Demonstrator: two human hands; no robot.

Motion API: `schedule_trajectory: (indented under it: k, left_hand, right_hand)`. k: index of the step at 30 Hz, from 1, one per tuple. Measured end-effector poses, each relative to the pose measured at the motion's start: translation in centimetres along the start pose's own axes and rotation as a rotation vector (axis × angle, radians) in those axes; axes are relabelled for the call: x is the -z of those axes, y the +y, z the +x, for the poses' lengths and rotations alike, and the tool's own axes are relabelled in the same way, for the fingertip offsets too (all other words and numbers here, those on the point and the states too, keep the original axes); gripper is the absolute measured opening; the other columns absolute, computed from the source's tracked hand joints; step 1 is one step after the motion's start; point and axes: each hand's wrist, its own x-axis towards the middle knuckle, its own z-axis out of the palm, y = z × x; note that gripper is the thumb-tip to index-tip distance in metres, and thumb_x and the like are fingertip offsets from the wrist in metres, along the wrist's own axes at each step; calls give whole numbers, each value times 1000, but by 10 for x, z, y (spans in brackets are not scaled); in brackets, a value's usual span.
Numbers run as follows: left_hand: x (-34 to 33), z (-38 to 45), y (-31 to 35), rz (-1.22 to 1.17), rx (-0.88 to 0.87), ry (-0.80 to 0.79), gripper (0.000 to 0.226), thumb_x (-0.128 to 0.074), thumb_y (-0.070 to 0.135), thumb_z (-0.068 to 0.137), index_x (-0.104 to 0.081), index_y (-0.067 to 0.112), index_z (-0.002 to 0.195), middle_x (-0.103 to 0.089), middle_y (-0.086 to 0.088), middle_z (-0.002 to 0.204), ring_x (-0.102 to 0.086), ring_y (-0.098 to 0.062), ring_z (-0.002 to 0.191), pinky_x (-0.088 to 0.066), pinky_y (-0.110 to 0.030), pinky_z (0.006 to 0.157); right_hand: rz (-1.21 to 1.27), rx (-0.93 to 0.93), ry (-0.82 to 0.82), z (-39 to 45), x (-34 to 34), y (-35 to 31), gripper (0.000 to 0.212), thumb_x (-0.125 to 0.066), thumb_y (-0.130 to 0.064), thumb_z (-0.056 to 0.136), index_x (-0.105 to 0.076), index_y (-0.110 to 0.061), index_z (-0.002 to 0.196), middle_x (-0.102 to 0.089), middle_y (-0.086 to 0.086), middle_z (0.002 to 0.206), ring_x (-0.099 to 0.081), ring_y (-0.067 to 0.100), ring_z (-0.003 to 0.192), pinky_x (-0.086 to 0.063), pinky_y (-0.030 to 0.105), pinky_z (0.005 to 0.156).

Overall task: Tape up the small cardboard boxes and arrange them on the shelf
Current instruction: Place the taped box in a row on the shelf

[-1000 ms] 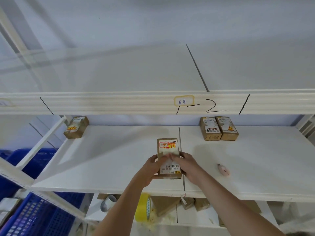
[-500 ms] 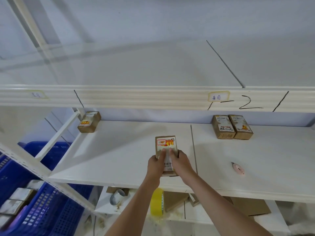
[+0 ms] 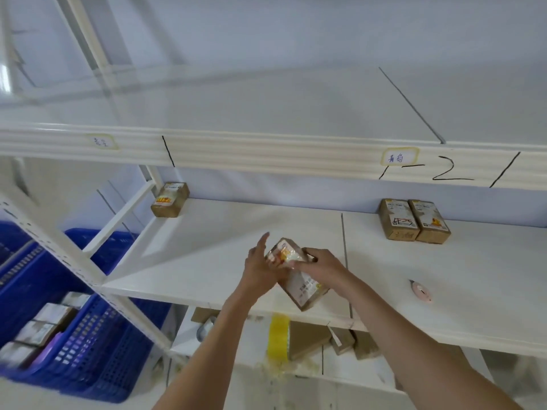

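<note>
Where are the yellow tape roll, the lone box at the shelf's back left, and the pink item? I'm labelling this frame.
Yellow tape roll [image 3: 278, 338]: head view, on its outer yellow band.
Lone brown cardboard box [image 3: 170, 199]: head view, on its top face.
Small pink item [image 3: 421, 292]: head view, on its middle.

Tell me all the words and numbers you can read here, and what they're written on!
"青岛", not sharp: yellow-edged tag on the shelf beam.
"1-2": black marker on the same beam.
Red scrawl, maybe "4F25": left box of the pair.
Second tag: too blurred.
Printed labels on the corner box and the held box: too small or blurred.
</note>
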Motion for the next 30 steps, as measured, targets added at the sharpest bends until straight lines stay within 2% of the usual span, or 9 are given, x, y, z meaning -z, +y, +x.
schedule_trajectory:
  k: [4, 6, 8, 10, 13, 15, 17, 23, 30]
  left_hand:
    - [21, -2, 7, 473, -203, -245, 92, -86, 15, 69, -44, 35, 148, -41, 5, 145, -42, -16, 134, -41, -36, 110]
    - [25, -3, 15, 555, -191, -313, 95, -89, 23, 67, -43, 35, 149, -53, 9, 137, -54, -13, 122, -48, -29, 99]
    - [25, -6, 19, 598, -174, -329, 95, -86, 27, 71, -38, 36, 152, -66, 11, 114, -64, -12, 101, -51, -21, 82]
    - [28, -10, 21, 518, -97, -251, 90, -78, 27, 82, -28, 34, 156, -67, 9, 99, -65, -10, 87, -49, -17, 70]
    - [33, -21, 11, -18, 181, -83, 61, -67, 27, 96, -41, 17, 150, -73, -4, 105, -72, -18, 92, -57, -28, 77]
    - [34, -32, 4, -322, 247, -71, 46, -65, 29, 98, -52, 10, 138, -77, -8, 103, -75, -22, 93, -59, -33, 80]
    - [30, -42, -2, -431, 268, -82, 40, -64, 31, 98, -56, 10, 131, -77, -10, 103, -75, -24, 95, -58, -34, 80]
    - [13, -50, -4, -378, 314, 96, 53, -48, 55, 101, -68, 7, 113, -79, -7, 91, -77, -22, 85, -58, -31, 75]
    - [33, -44, -4, -490, 264, 242, 45, -52, 58, 98, -69, 16, 99, -78, 1, 80, -76, -14, 71, -54, -18, 51]
  right_hand:
    - [-433, 146, -248, -1, 7, -18, 34, -81, -47, 74, -69, -35, 102, -67, -8, 97, -63, 11, 87, -46, 25, 68]
    - [-510, 197, -250, 0, 4, -25, 40, -84, -43, 70, -70, -35, 107, -67, -10, 98, -64, 15, 92, -45, 25, 69]
    - [-618, 257, -161, 1, 1, -26, 56, -84, -43, 71, -66, -36, 123, -67, -8, 116, -60, 21, 111, -43, 32, 84]
    - [-568, 259, 8, 1, -1, -22, 84, -84, -47, 73, -45, -39, 147, -47, -1, 147, -42, 26, 134, -35, 41, 105]
    - [-34, 36, 104, -4, -5, -13, 111, -79, -59, 77, -12, -31, 160, -22, 10, 160, -35, 33, 143, -37, 48, 114]
    - [309, -118, -49, -9, -18, -10, 97, -70, -61, 85, -21, -21, 159, -45, 11, 152, -56, 29, 129, -49, 45, 106]
    - [525, -136, -153, -15, -33, -8, 69, -66, -54, 92, -46, -15, 145, -70, 7, 123, -73, 23, 102, -61, 42, 90]
    - [506, 13, -15, -21, -67, -21, 22, -55, -44, 101, -61, -26, 112, -74, -6, 97, -73, 3, 69, -53, 18, 51]
    - [505, 107, -65, -13, -88, -43, 22, -55, -40, 102, -62, -28, 119, -75, -7, 103, -74, 4, 79, -55, 15, 56]
